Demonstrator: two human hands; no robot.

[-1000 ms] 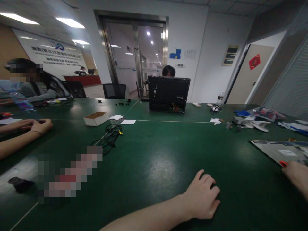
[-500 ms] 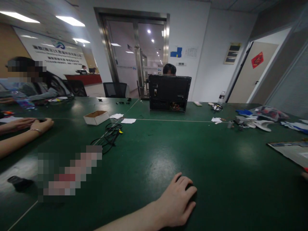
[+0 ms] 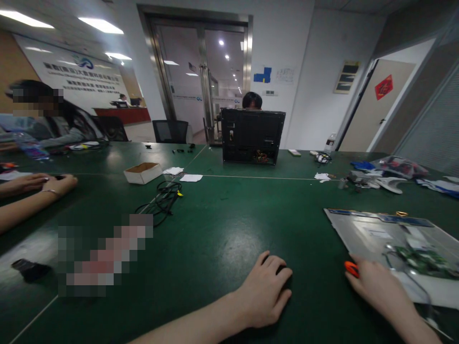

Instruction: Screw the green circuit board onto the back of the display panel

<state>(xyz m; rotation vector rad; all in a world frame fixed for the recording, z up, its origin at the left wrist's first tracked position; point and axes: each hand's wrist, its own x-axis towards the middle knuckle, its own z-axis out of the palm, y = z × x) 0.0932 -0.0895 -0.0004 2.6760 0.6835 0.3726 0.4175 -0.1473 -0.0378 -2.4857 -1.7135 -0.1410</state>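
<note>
My left hand rests palm down on the green table, its fingers curled loosely over a small dark thing that is mostly hidden. My right hand lies at the near edge of a flat silver panel and holds a tool with an orange tip. A green circuit board with thin wires sits on the panel's right part.
A black computer case stands mid-table with a person behind it. Black cables and a white box lie left of centre. Another person's arms rest at far left. Parts and bags clutter the right.
My right hand, nearly out of view half a second ago, now lies on the panel's near edge with the orange tool. The panel shows much further left. My left hand shifted slightly left.
</note>
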